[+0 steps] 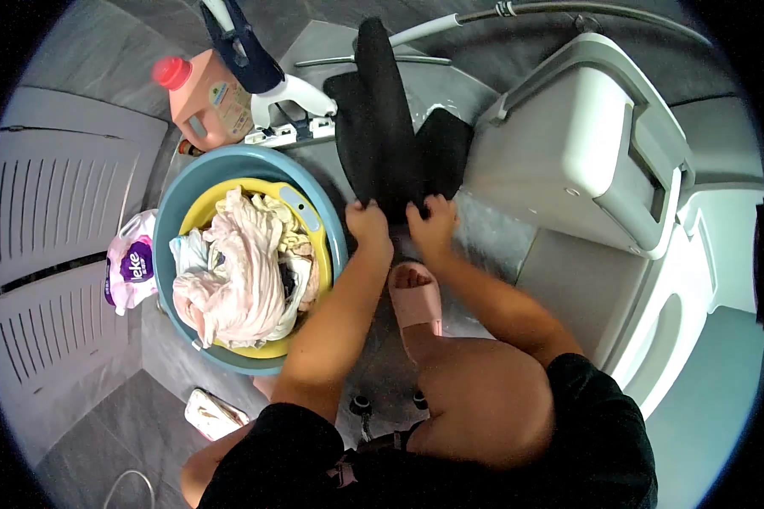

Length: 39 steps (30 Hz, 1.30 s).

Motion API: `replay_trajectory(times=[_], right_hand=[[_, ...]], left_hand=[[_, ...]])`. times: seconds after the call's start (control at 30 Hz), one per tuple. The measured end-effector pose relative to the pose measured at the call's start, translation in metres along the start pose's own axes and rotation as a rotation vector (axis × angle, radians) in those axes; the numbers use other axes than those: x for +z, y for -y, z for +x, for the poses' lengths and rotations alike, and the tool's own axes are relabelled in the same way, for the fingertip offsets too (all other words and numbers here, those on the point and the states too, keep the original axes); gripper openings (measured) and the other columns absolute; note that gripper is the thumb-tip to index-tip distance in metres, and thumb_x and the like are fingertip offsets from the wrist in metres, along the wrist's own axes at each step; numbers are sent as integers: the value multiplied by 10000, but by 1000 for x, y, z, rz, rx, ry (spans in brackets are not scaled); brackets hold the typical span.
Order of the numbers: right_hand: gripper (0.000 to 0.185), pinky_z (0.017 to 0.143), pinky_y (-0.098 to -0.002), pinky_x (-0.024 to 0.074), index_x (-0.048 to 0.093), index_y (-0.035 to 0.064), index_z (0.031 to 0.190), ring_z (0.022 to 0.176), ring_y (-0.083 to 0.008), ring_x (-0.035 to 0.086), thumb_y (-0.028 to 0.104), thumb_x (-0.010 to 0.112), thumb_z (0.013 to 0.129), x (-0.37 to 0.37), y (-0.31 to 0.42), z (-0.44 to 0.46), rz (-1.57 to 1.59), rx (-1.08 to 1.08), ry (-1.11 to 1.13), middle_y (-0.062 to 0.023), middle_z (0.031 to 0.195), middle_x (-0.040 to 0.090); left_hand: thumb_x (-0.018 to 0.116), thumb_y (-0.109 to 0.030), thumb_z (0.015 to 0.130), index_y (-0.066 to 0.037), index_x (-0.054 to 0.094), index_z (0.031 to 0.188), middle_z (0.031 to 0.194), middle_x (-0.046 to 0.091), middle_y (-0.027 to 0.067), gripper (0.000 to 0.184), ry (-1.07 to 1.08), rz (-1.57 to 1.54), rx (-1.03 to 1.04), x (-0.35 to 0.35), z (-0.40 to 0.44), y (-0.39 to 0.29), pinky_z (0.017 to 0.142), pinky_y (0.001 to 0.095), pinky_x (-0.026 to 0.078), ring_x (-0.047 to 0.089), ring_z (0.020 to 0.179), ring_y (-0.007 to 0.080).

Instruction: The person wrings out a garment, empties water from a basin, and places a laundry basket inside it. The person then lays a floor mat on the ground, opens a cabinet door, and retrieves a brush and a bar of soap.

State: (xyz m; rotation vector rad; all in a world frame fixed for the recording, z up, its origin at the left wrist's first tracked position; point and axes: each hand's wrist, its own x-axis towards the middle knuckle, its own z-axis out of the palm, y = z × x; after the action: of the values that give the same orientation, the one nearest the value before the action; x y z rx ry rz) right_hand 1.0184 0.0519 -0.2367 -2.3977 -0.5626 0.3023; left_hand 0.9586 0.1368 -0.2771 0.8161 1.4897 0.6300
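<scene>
Both my hands grip the near edge of a black cloth garment (386,127), which hangs or spreads out away from me in several long flaps. My left hand (368,226) is closed on its left side, and my right hand (434,224) is closed on its right side, a short gap between them. To the left stands a blue basin (339,246) with a yellow basin (197,208) inside it. A heap of pale pink and white clothes (242,263) fills the yellow basin.
A pink bottle with a red cap (216,102) and a white-and-navy tool (293,92) stand behind the basin. A purple-and-white package (133,263) lies at its left. A large white-grey bin (552,136) is on the right. My foot in a pink slipper (416,301) is below my hands.
</scene>
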Motion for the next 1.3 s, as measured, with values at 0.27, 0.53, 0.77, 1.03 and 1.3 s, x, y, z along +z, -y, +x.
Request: replay_trajectory(times=[0.27, 0.53, 0.77, 1.03, 1.3], right_hand=[[814, 918, -566, 252, 396, 10, 1216, 1148, -419, 316, 519, 676, 647, -11, 24, 39, 107, -157, -296, -216, 1279, 340], [1020, 968, -555, 277, 258, 100, 1357, 1259, -426, 226, 528, 734, 564, 12, 46, 79, -102, 301, 445, -242, 1393, 193], [301, 723, -314, 448, 565, -45, 1013, 787, -249, 580, 31, 611, 725, 18, -6, 101, 564, 449, 88, -136, 920, 616], [325, 793, -347, 445, 513, -43, 1071, 862, -251, 576, -9, 575, 754, -99, 78, 92, 1233, 493, 103, -130, 993, 596], [216, 756, -410, 490, 510, -12, 994, 843, -290, 584, -10, 534, 780, -162, 145, 80, 1465, 477, 206, -148, 946, 585]], left_hand=[[644, -159, 743, 19, 290, 1292, 1258, 403, 184, 676, 20, -49, -296, -21, -14, -26, 951, 355, 337, 440, 1101, 298], [722, -295, 696, -178, 114, 1392, 1331, 317, 157, 932, 241, -55, -312, 13, 34, -11, 909, 485, 377, 380, 1155, 336], [657, -392, 729, -139, 275, 1346, 1336, 348, 143, 769, 172, -229, -685, 14, 5, -42, 901, 590, 297, 365, 1178, 362], [552, -286, 835, -68, 447, 1231, 1251, 461, 135, 464, 731, -777, -600, 30, -47, -89, 959, 503, 326, 443, 1129, 322], [533, -136, 817, 6, 523, 1067, 1130, 546, 154, 288, 814, -793, -310, 2, -85, -209, 949, 457, 360, 509, 1053, 294]])
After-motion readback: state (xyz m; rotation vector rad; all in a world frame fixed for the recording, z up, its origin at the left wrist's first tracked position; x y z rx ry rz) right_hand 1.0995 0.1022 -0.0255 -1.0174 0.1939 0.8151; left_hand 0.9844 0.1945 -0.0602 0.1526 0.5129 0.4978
